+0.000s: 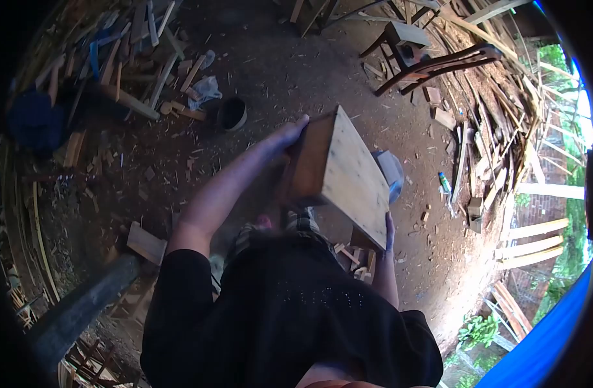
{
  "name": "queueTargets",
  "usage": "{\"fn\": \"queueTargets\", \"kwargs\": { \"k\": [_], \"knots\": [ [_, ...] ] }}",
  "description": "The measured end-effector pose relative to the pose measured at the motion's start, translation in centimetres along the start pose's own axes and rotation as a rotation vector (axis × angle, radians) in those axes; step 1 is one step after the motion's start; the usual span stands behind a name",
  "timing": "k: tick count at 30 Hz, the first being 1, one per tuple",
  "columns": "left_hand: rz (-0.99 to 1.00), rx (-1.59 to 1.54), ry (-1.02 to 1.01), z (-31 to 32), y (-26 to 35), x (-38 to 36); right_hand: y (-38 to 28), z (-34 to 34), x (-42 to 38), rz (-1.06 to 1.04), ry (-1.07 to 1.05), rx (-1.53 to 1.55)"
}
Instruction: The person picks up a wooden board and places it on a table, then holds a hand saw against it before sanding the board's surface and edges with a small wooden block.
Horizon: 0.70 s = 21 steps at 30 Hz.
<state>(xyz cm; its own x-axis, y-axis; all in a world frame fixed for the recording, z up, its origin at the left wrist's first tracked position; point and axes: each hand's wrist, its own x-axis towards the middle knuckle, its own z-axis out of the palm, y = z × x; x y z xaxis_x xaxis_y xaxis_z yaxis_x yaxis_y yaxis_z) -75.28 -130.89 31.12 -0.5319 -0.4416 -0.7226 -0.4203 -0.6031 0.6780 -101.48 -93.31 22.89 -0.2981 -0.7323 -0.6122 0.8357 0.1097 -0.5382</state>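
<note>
A wooden box [354, 174], shaped like a drawer, is tilted in front of my body. Its broad pale panel faces up and to the right, and a darker brown side shows on the left. My left hand [293, 134] grips the far left edge, fingers curled over the corner. At the near right edge, my right hand [389, 234] is closed on the panel's rim, its fingers partly hidden. The box's underside is out of sight. Just beyond its right edge, a greyish rounded object [391, 173] is partly covered; I cannot make out its kind.
A dark bucket [232, 114] stands on the dirt floor near a crumpled plastic bag [206, 90]. A wooden chair frame [426, 61] lies at upper right. Scrap wood [487, 142] piles up along the right, and a thick beam [83, 310] crosses the lower left.
</note>
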Motion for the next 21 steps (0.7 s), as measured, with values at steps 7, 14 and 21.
{"fn": "queueTargets", "kwargs": {
  "k": [7, 14, 21],
  "knots": [
    [0.394, -0.069, -0.038, -1.1, 8.6, 15.8, -5.2, 5.5, 10.2, 0.045, -0.09, 0.224],
    [0.394, -0.286, 0.011, -1.0, 18.3, 20.7, -11.7, 11.5, 17.1, 0.154, -0.09, 0.179],
    [0.303, -0.228, -0.206, -3.1, 28.5, 24.6, -17.2, 17.5, 25.1, -0.023, 0.076, 0.065]
  ]
}}
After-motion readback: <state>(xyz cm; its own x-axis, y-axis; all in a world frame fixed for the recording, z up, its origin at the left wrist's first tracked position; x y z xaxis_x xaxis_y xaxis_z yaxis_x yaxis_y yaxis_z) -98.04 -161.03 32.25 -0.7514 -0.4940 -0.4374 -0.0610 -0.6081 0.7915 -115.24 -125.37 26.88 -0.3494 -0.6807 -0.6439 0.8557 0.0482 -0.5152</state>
